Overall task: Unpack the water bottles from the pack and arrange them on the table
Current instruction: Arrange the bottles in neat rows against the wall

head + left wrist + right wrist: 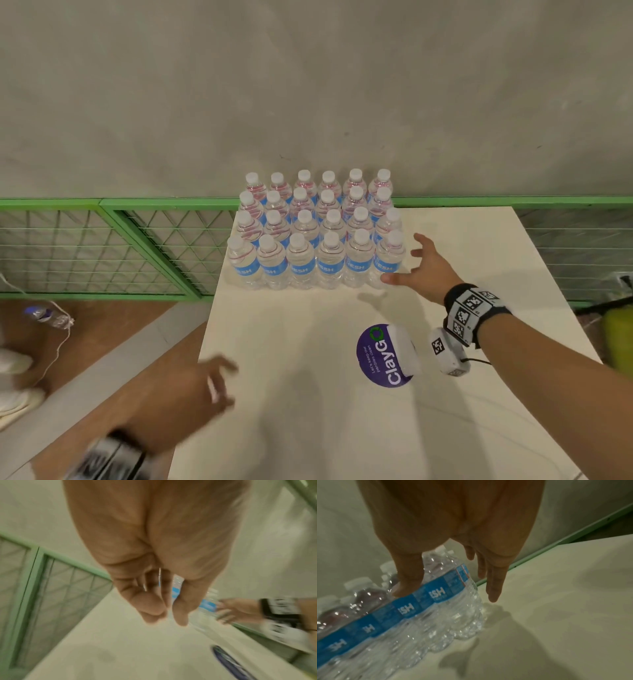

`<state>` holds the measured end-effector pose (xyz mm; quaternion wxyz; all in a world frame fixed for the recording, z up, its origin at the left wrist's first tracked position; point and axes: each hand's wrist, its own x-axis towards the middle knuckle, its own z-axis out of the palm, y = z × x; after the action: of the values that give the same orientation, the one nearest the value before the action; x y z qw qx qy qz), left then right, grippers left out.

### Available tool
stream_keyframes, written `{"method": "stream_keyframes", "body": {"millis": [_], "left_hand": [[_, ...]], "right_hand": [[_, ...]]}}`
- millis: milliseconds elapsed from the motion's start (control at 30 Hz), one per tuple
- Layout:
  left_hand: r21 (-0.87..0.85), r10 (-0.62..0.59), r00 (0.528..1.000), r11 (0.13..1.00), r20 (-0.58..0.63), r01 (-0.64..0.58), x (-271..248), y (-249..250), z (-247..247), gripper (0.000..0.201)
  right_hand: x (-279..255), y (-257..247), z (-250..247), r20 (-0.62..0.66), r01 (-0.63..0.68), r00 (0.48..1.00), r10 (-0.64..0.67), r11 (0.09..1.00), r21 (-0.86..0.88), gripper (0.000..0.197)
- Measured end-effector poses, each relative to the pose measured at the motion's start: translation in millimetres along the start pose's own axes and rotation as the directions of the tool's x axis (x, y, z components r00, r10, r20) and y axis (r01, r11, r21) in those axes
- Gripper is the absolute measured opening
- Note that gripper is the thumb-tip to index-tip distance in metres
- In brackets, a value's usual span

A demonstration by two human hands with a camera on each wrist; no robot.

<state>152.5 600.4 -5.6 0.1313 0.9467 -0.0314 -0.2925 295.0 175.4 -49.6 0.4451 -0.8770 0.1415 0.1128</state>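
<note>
Twenty-four bottles (pixel 317 233) upright in a four-by-six block at the far left of the white counter (pixel 308 342), white caps up, blue labels facing the near side; block pressed close, bottle against bottle. Cannot tell whether plastic wrap surrounds them. Right hand (pixel 423 265) at the near right corner of the block, released, fingers spread and fairly straight, gripping nothing; thumb (pixel 407 582) in front of the corner bottle (pixel 453 595) near its label, remaining fingers (pixel 494 582) reaching down past its right side, contact with the plastic not clear. Left hand (pixel 202 387) blurred over the near left edge of the counter, well apart from the bottles, fingers loosely curled and holding nothing; same loose curl in the left wrist view (pixel 154 588). Wristband with black-and-white markers (pixel 474 310) on the right wrist, small white camera box below it. Round purple sticker (pixel 376 356) reading "ClayGo" on the counter, near the right forearm, with a white block (pixel 402 349) lying across its right part. Green mesh railing (pixel 102 246) behind the counter, grey wall beyond. One crushed bottle (pixel 48 317) on the brown floor at left.
</note>
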Motion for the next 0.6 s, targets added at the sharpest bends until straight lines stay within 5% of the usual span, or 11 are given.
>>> {"method": "stream_keyframes", "body": {"millis": [100,200,333,467,600], "left_hand": [[-0.171,-0.110,0.947,0.984,-0.301,0.060,73,-4,-19,0.074],[-0.271,-0.152,0.900,0.962,-0.408,0.039,125,16,-36,0.106],[-0.484,-0.200,0.839,0.871,-0.506,-0.084,170,36,-29,0.113],[-0.722,-0.355,0.787,0.674,-0.504,-0.158,188,51,-23,0.127],[-0.737,-0.400,0.746,0.653,-0.533,-0.177,192,61,-18,0.119]], "right_hand": [[3,2,6,0.004,-0.027,1.000,0.027,0.999,-0.043,0.130],[9,-3,9,0.004,-0.013,1.000,0.014,0.999,-0.050,0.132],[16,-11,15,0.024,0.021,1.000,-0.020,0.998,-0.051,0.136],[23,-16,24,0.025,0.073,0.997,-0.071,0.995,-0.070,0.133],[27,-15,27,-0.009,0.079,0.997,-0.080,0.995,-0.056,0.123]]}}
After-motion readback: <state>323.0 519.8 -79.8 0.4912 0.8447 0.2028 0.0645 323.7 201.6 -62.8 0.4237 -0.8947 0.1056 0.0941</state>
